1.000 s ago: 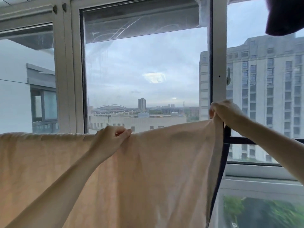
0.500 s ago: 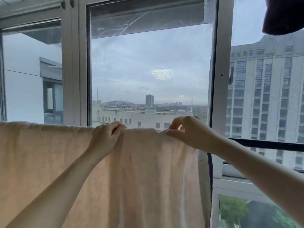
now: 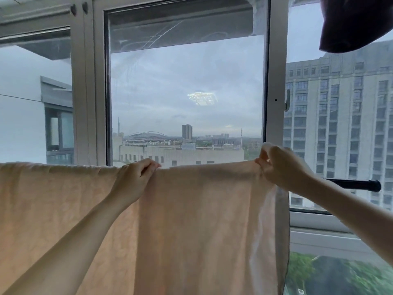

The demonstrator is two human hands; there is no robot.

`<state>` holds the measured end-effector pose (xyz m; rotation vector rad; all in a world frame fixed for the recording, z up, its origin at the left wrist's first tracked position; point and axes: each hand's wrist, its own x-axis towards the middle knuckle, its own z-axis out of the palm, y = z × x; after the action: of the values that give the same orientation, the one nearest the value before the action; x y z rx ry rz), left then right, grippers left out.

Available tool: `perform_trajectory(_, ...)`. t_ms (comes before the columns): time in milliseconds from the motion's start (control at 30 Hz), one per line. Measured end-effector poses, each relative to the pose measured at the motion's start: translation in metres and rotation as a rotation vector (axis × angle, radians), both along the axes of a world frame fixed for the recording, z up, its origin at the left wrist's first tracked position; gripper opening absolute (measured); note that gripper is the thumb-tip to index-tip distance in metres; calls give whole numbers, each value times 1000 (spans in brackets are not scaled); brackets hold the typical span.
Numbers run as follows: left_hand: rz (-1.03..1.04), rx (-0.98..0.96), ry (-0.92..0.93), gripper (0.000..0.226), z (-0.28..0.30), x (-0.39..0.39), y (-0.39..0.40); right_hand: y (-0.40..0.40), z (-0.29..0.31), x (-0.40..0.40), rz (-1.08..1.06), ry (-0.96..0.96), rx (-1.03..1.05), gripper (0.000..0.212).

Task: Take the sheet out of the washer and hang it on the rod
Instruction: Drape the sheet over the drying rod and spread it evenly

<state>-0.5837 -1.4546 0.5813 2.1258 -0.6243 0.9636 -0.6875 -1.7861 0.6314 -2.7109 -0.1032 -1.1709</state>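
A pale peach bed sheet [image 3: 191, 220] hangs draped over a black rod [image 3: 353, 185] in front of a large window [image 3: 187, 86]. Both arms reach up to its top fold. The left hand [image 3: 136, 179] grips the fold near the middle, fingers curled over it. The right hand [image 3: 280, 167] pinches the fold at the sheet's right end, where bare rod sticks out just beyond. A dark garment [image 3: 355, 22] hangs at the upper right.

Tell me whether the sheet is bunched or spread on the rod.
Spread: the sheet hangs flat over the rod, both hands pinching its top edge.
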Motion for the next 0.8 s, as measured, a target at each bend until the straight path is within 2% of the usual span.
perform_trajectory(133, -21, 21, 16, 20, 0, 1, -1, -14, 2, -8, -154, 37, 33, 17)
perform_trajectory(200, -27, 50, 38, 20, 4, 0, -3, -3, 1, -8, -78, 27, 49, 14)
perform_trajectory(300, -40, 90, 56, 21, 7, -2, -6, 32, -1, -6, 170, 28, 71, 7)
perform_trajectory(400, -50, 79, 74, 27, 6, -3, -3, 67, -5, 1, 301, 35, 6, 17)
perform_trajectory(500, -98, 87, 101, 21, 5, -7, 2, 89, -14, 11, 318, 23, -29, 19)
perform_trajectory(667, -132, 179, 91, 23, 7, -13, 12, 93, -22, 21, 276, -89, -57, 17)
perform_trajectory(800, -157, 97, -13, 10, 5, -13, 12, 85, -22, 19, 254, -125, -82, 16)
